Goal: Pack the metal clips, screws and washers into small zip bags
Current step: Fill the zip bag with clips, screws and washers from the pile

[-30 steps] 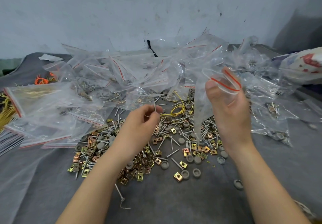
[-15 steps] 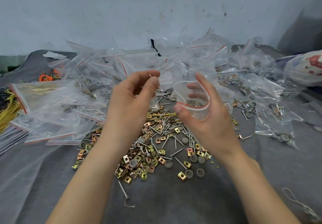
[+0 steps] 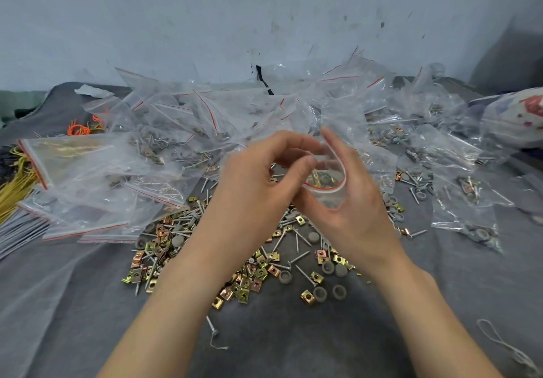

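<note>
My right hand grips a small clear zip bag with a red strip, its mouth held open toward me. A few clips and washers show inside it. My left hand is curled at the bag's mouth, thumb against the rim; whether it holds anything is hidden. Below both hands, loose brass-coloured metal clips, grey washers and screws lie heaped on the grey cloth.
A big heap of filled zip bags spreads along the wall behind. Yellow ties, orange bands and a larger flat bag lie at left. A patterned sack sits at right, a white string at bottom right.
My right hand lowered the bag and moved it left with its mouth open. My left hand rose from the pile with a screw and came to the bag's mouth.
</note>
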Available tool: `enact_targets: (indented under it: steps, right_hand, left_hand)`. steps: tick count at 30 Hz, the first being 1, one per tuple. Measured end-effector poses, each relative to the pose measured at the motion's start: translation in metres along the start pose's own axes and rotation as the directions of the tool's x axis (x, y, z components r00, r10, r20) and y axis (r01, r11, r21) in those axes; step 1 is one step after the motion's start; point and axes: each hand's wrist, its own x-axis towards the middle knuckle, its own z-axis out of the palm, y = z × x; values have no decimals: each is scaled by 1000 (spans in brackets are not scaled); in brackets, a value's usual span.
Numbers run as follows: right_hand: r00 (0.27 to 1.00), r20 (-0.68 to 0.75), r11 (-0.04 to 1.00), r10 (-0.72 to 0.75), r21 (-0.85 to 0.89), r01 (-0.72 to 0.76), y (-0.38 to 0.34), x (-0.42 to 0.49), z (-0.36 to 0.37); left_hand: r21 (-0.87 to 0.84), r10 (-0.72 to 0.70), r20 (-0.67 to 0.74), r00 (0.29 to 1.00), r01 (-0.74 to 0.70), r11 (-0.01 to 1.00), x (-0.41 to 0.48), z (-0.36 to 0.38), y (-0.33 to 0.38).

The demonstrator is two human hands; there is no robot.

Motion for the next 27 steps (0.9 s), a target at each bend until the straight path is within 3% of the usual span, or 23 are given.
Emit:
enact_targets:
  steps: [8, 12, 14, 18, 22, 27]
  right_hand:
    - [999, -9, 997, 31, 73, -30, 3, 2, -3]
    - [994, -66, 975, 91, 210, -75, 5, 5, -7]
    - [987, -118, 963, 111, 259, -77, 4, 7, -11]
    - [969, -201, 940, 146, 334, -72, 4, 11, -20]
    - [958, -236, 939, 164, 335, -78, 3, 12, -23]
    - [956, -229, 926, 184, 366, -90, 5, 13, -25]
  left_hand:
    - [4, -18, -65, 998, 18, 1000, 1, -4, -1]
    - [-33, -68, -108, 992, 65, 997, 2, -8, -11]
    - [53, -125, -37, 991, 127, 990, 0, -5, -24]
    - [401, -277, 187, 943, 184, 897, -13, 9, -49]
    - [617, -322, 292, 901, 80, 783, -21, 18, -65]
    - [720, -281, 309, 909, -31, 693, -22, 28, -74]
